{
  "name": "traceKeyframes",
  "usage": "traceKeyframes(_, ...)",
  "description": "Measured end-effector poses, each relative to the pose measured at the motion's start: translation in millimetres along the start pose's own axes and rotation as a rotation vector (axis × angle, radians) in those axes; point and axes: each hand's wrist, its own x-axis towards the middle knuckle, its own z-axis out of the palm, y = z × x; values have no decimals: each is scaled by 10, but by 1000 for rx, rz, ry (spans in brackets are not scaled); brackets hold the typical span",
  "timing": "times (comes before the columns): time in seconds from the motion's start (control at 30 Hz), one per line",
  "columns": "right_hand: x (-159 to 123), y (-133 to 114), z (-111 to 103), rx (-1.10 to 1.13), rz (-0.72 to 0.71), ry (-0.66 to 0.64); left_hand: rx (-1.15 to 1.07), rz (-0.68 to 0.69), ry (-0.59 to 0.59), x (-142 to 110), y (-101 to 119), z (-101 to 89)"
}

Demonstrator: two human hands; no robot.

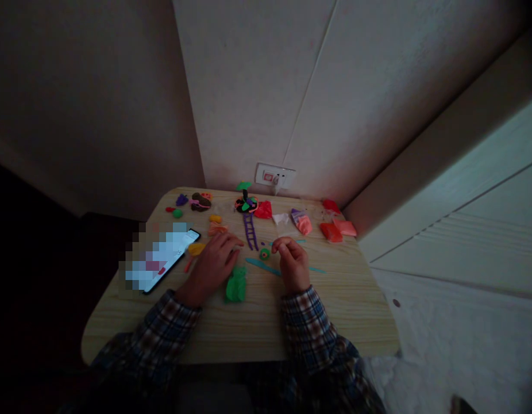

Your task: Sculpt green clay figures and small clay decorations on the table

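Note:
My left hand (212, 261) rests palm down on the table with its fingers stretched out, beside a yellow piece (196, 249) and an orange packet (218, 228). My right hand (293, 264) is closed in a pinch above the table; what its fingertips hold, if anything, is too small to make out. Between the hands lies a small green clay piece (265, 253) with a reddish centre. A light-blue modelling tool (261, 265) runs partly under my right hand. Closer to me is a crumpled green packet (235, 285). Farther back, a purple clay ladder (250, 232) leads to a black, green and purple clay figure (247, 204).
A lit phone (173, 259) lies at the table's left. Along the back are a brown clay lump (200, 202), a red packet (263, 210) and a pink packet (303, 222). Orange-red packets (331, 232) sit back right. A wall socket (274, 175) is behind the table.

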Motion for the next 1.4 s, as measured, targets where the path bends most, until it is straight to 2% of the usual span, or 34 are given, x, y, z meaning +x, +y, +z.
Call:
traceKeyframes(0.13, 3, 5, -4, -2, 0, 48, -48, 60, 0, 41, 36, 27)
traceKeyframes(0.3, 3, 11, -14, -7, 10, 36, -72, 166, -129, 179, 110, 132)
traceKeyframes(0.43, 1, -13, -12, 4, 1, 50, -135, 160, -221, 267, 159, 245)
traceKeyframes(0.53, 2, -32, -4, 13, 0, 85, -172, 127, -243, 283, 158, 307)
traceKeyframes(0.67, -4, -51, -7, 5, 12, 97, -246, 89, -192, 284, 158, 293)
traceKeyframes(0.9, -47, -96, -46, -42, 0, 85, -507, -13, 51, 290, 220, 142)
traceKeyframes(1.1, -54, -132, -41, -82, -15, 37, -745, -131, 40, 258, 212, 126)
traceKeyframes(1.4, -56, -149, -19, -137, -23, 66, -711, -132, 30, 239, 211, 137)
